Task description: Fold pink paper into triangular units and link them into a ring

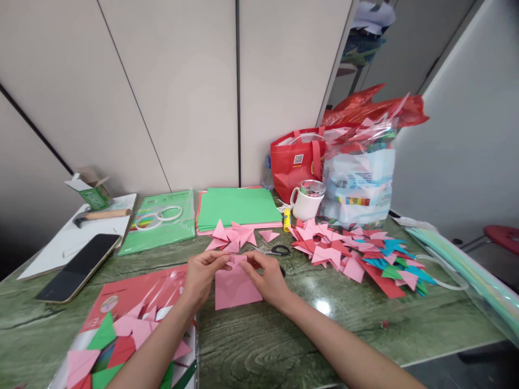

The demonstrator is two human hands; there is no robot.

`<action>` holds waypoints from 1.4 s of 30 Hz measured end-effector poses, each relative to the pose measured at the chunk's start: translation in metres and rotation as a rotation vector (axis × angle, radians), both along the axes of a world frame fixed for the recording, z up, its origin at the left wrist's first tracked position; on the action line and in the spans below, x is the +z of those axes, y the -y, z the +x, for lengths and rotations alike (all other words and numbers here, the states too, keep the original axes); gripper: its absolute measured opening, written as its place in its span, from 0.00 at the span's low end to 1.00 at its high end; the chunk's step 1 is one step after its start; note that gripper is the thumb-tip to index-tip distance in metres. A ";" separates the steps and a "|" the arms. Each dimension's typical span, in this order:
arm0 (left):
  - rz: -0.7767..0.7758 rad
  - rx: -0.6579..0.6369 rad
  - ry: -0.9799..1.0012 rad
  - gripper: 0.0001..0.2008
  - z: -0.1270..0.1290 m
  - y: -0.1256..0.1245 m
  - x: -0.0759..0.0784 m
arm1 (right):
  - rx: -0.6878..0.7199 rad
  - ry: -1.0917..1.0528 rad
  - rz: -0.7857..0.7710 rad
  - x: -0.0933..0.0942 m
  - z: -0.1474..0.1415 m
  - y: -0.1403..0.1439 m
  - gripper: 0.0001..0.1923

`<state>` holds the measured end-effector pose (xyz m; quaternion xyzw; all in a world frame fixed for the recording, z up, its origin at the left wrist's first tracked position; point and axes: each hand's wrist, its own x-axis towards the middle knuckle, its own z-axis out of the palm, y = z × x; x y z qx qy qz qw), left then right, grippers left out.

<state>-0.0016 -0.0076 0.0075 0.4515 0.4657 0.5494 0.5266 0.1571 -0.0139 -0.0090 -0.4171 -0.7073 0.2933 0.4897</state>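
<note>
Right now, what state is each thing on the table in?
pink sheet: partly folded, pinched at its top edge by both hands
left hand: gripping
right hand: gripping
phone: screen dark, lying flat
small box: flap open
mug: upright
scissors: lying flat

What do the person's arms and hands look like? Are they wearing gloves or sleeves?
No gloves and no sleeves show. Both forearms are bare right up to the bottom edge of the picture. The left hand and right hand are bare too, with no rings, watch or bracelet that I can see. The fingernails look short and plain, though they are small in the picture.
</note>
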 end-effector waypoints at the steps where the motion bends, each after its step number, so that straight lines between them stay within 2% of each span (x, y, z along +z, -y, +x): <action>1: 0.001 -0.003 0.007 0.06 0.000 0.000 -0.001 | -0.002 0.003 0.005 0.000 0.000 0.000 0.08; 7: 0.027 -0.041 0.015 0.07 0.002 0.001 0.001 | -0.024 0.018 0.030 0.000 -0.001 0.000 0.08; 11: 0.016 -0.113 -0.085 0.15 0.006 0.004 0.006 | 0.002 0.034 0.024 -0.001 0.000 0.000 0.08; 14: 0.033 -0.100 -0.198 0.09 0.007 0.005 0.006 | 0.020 0.039 0.031 -0.001 -0.001 0.001 0.07; 16: 0.032 -0.085 -0.160 0.06 0.006 0.004 0.004 | 0.038 -0.009 0.006 -0.002 -0.001 0.000 0.07; 21: -0.008 -0.079 -0.025 0.08 0.004 0.001 0.001 | 0.068 -0.079 -0.082 -0.004 -0.001 -0.001 0.07; 27: 0.036 -0.133 -0.164 0.09 0.003 0.001 0.000 | 0.021 -0.017 -0.054 -0.008 0.000 -0.001 0.07; 30: 0.075 -0.132 -0.258 0.08 0.002 0.001 0.000 | 0.063 -0.017 -0.068 -0.006 -0.001 0.001 0.08; 33: 0.112 -0.107 -0.275 0.07 0.003 0.001 0.001 | 0.118 -0.072 -0.130 -0.003 -0.003 0.005 0.08; 36: 0.115 -0.113 -0.262 0.06 0.004 0.003 0.003 | 0.110 -0.097 -0.150 -0.001 -0.004 0.006 0.08; 42: 0.098 -0.197 -0.263 0.06 0.006 0.005 0.005 | 0.073 0.069 -0.068 -0.003 -0.002 0.004 0.08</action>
